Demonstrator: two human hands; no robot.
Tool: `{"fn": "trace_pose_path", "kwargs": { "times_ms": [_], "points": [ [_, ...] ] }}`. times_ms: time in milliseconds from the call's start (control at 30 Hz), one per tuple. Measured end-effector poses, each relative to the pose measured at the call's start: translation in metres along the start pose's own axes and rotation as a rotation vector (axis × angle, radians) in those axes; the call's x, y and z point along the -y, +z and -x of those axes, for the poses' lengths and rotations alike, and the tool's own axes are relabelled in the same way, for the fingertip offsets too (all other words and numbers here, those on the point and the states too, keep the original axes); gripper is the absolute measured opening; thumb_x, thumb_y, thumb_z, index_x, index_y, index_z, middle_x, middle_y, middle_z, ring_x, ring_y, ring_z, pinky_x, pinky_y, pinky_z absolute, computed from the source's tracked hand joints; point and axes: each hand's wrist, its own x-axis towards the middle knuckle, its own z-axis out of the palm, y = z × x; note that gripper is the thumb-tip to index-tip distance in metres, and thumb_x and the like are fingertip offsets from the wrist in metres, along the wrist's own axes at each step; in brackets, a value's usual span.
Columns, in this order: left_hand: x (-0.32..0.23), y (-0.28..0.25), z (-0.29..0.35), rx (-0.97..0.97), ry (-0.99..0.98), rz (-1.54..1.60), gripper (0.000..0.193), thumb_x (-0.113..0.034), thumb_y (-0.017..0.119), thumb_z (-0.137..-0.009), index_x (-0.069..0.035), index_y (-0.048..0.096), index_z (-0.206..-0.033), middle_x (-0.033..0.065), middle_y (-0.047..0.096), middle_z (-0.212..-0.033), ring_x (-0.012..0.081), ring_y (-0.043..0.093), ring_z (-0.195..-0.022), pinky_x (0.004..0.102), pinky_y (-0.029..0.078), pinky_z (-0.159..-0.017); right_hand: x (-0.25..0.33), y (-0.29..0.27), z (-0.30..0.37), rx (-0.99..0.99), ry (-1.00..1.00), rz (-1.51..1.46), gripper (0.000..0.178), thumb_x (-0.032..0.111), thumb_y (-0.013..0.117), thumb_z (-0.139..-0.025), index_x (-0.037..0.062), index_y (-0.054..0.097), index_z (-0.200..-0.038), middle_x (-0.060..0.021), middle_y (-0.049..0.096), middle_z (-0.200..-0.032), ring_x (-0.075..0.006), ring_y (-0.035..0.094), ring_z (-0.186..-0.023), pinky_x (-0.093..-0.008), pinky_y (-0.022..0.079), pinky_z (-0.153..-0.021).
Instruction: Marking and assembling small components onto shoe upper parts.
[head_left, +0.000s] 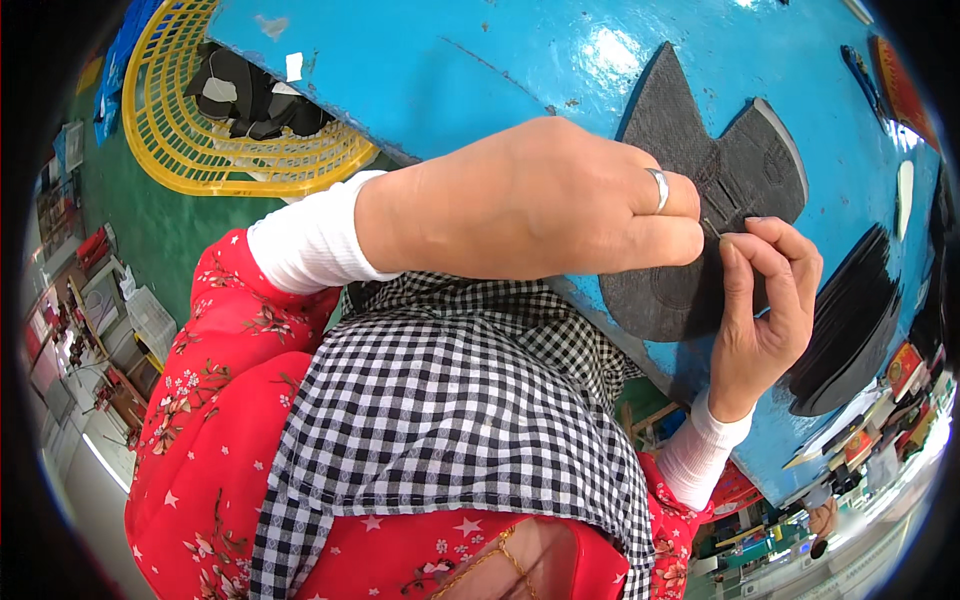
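While the left hand (550, 200) lies across with its fingers curled and pressed together, tips hidden, the right hand (768, 300) has thumb and forefinger pinched at the end of a thin pale strand (712, 229), too fine to identify. Beneath these fingers, flat on the smooth blue table (480, 60), is a dark grey piece (690, 150). It is matte, with a fine, cloth-like texture and some short bars near the fingertips. Beyond the fingers a deep V notch parts it into two lobes: one tapers to a point, the other is blunter, with a pale outer edge. On the body side of the fingers it swells into a rounded end. Its long axis runs away from the body, the pointed lobe outward. Right of the right fingers sits a black stack (850, 310) of thin layers.
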Motion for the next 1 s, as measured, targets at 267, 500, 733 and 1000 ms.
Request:
{"fn": "trace_pose_path", "kwargs": {
  "times_ms": [267, 500, 733, 1000],
  "points": [
    [-0.002, 0.003, 0.001, -0.016, 0.02, 0.053, 0.016, -0.01, 0.06, -0.082, -0.008, 0.061, -0.099, 0.0047, 0.064, -0.106, 0.0182, 0.065, -0.077, 0.0269, 0.051, -0.052, 0.001, 0.001, 0.002, 0.023, -0.036, 0.041, 0.015, 0.001, 0.077, -0.069, 0.0049, 0.07, -0.082, -0.005, 0.063, -0.092, -0.0209, 0.056, -0.088, -0.0307, 0.044, -0.078],
    [-0.006, 0.005, 0.001, -0.05, 0.025, 0.018, 0.019, -0.011, 0.066, -0.08, -0.01, 0.063, -0.099, 0.0047, 0.067, -0.114, 0.0127, 0.059, -0.069, 0.0224, 0.046, -0.046, 0.001, 0.002, 0.002, 0.018, -0.024, 0.039, 0.015, 0.0, 0.076, -0.069, 0.005, 0.07, -0.082, -0.0046, 0.063, -0.092, -0.0208, 0.055, -0.087, -0.0312, 0.044, -0.077],
    [-0.015, 0.003, -0.007, 0.044, 0.036, -0.143, 0.016, -0.01, 0.066, -0.076, -0.011, 0.063, -0.091, 0.0023, 0.067, -0.117, 0.0096, 0.051, -0.06, 0.0183, 0.04, -0.042, -0.003, -0.001, 0.002, 0.029, 0.042, -0.045, 0.018, 0.002, 0.077, -0.07, 0.0047, 0.065, -0.083, -0.0068, 0.062, -0.096, -0.021, 0.055, -0.09, -0.0291, 0.041, -0.081],
    [-0.004, 0.006, -0.007, 0.021, -0.045, 0.079, 0.009, -0.008, 0.065, -0.079, -0.009, 0.059, -0.086, 0.0037, 0.068, -0.113, 0.0158, 0.06, -0.067, 0.025, 0.047, -0.05, -0.023, -0.018, 0.006, -0.083, 0.251, -0.497, 0.022, -0.004, 0.067, -0.082, 0.0035, 0.054, -0.098, -0.009, 0.058, -0.116, -0.0147, 0.054, -0.1, -0.0274, 0.042, -0.087]
  ]
}}
